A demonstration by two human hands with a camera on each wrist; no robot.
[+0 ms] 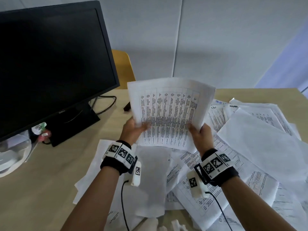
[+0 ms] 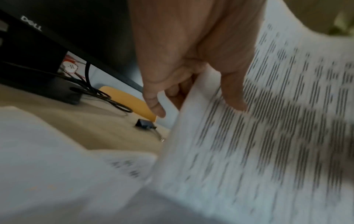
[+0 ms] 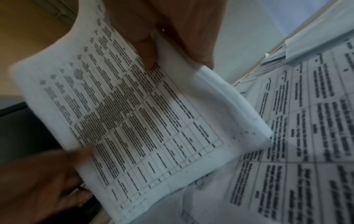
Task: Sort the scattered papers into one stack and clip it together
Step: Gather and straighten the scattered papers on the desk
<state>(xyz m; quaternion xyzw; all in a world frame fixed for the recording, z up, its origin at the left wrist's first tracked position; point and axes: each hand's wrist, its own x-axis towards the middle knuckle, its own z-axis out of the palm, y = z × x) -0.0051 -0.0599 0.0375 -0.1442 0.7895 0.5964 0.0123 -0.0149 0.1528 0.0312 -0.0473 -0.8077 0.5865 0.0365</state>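
A small bundle of printed sheets (image 1: 170,110) (image 2: 268,128) (image 3: 134,113) is held up above the desk, tilted toward me. My left hand (image 1: 135,129) (image 2: 191,63) pinches its left edge, thumb on the printed face. My right hand (image 1: 200,132) (image 3: 172,30) pinches its right edge the same way. Many loose printed papers (image 1: 246,147) (image 3: 306,121) lie scattered over the desk below and to the right. A black binder clip (image 1: 127,106) (image 2: 145,123) lies on the desk just left of the held sheets.
A black monitor (image 1: 50,64) on its stand fills the left, with cables (image 1: 106,104) behind it. A yellow chair back (image 1: 123,67) stands past the wooden desk (image 1: 41,172). Small items (image 1: 41,132) sit under the screen, and a clear plastic object (image 1: 13,155) is at far left.
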